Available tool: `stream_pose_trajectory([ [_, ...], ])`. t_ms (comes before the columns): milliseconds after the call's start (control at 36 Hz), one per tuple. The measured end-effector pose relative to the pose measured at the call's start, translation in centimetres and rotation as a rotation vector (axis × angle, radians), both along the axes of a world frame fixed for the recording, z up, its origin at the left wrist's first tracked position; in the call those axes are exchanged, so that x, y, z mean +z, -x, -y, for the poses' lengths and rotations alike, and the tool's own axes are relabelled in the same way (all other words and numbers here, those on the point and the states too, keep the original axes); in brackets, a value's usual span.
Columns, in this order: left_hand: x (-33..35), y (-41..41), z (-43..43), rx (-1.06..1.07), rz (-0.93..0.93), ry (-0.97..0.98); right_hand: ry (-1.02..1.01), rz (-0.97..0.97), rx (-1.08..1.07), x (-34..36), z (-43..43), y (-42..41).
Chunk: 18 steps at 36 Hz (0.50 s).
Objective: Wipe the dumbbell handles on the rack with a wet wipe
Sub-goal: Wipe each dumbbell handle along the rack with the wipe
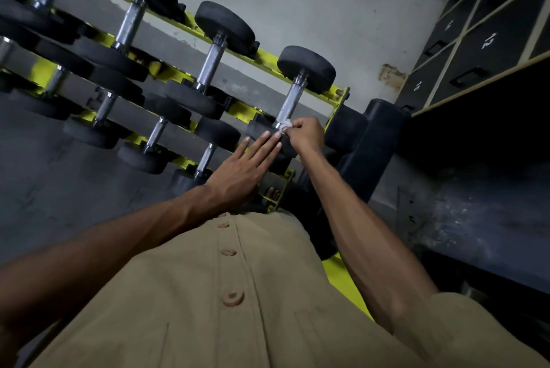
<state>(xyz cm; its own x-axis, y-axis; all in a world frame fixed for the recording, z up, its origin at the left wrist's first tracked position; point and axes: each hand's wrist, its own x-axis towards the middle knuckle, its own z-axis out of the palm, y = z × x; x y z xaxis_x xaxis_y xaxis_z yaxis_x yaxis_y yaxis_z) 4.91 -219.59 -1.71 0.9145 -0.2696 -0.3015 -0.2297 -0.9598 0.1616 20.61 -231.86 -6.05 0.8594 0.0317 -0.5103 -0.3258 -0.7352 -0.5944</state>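
One wet wipe (pixel 285 125) is pinched by the right hand (pixel 306 135) at the near end of the end dumbbell's handle (pixel 290 102) on the rack (pixel 337 105), the near head steadied by the flat, straight-fingered left hand (pixel 242 166); risk noted: wipe slipping, handle left part-cleaned.

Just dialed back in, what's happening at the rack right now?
A person is wiping dumbbells on the yellow rack. The right hand pinches a white wet wipe against the near end of the chrome handle of the rightmost top-row dumbbell. The left hand lies flat, fingers straight, on that dumbbell's near black head, seemingly steadying it.
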Motion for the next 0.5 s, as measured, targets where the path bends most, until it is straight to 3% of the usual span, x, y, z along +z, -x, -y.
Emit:
stream_pose_trajectory([
  [278,-1.1,-0.4,-2.5,-0.106,0.03,0.065,0.243,0.125,0.123,3.9,-2.6,0.5],
  [500,-1.6,-0.4,-3.8,-0.189,0.029,0.028,0.308,0.148,0.277,4.2,-4.5,0.1],
])
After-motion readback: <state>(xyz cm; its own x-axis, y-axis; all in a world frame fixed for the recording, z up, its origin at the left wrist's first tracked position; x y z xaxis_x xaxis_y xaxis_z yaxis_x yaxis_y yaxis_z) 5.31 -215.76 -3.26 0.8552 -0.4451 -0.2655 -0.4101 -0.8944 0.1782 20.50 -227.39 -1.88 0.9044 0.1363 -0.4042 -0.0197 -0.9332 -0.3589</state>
